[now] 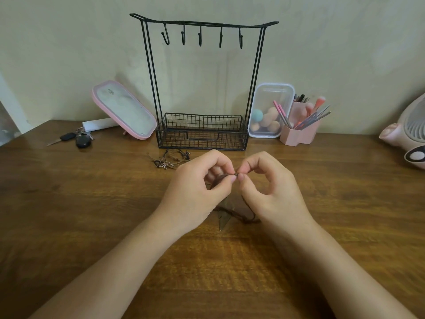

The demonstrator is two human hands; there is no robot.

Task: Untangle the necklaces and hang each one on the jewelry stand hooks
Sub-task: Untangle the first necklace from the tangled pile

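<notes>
Wood desk [92, 203], pale wall behind; L hand [197, 187] & R hand [271, 187] each pinch the brown cord necklace [239, 214] at centre, cord trailing to 6 o'clock; stand [202, 24] at 12, hooks [183, 38] bare; other tangle [167, 160] at 11, nearer L hand

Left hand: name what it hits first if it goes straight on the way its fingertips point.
Likely the right hand, whose fingertips face the left hand across the pinched brown cord.

Just ahead of left hand [195, 187]: necklace pile [169, 161], wire basket [202, 143] behind it; open air between stand posts [152, 77] under hooks [199, 39].
</notes>
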